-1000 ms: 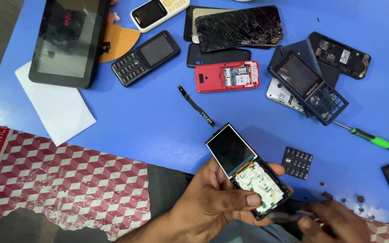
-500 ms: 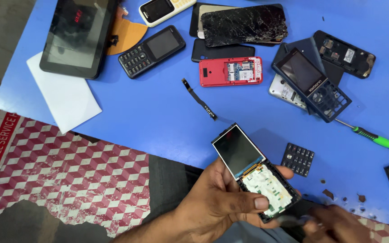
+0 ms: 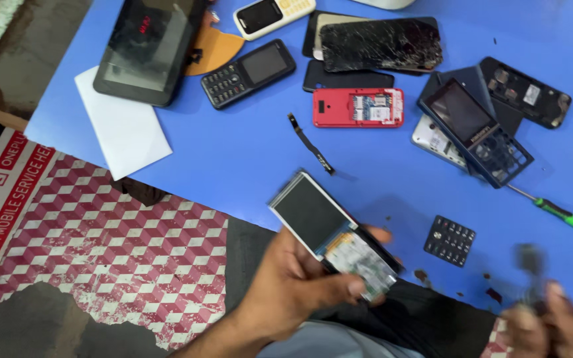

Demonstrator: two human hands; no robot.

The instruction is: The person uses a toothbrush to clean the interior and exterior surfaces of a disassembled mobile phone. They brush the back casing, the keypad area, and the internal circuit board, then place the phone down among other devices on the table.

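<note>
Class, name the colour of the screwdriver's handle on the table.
Green with black, on the screwdriver, seen in the head view.

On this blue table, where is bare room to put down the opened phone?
Bare blue table lies between the white paper, the red phone and the flex strip. A smaller patch lies beside the loose keypad. The top and right are crowded with phones.

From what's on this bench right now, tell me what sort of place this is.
Most likely a mobile phone repair bench. The left hand holds an opened phone with its circuit board bare. On the blue table lie a cracked smartphone, a loose keypad and a green-handled screwdriver.
</note>
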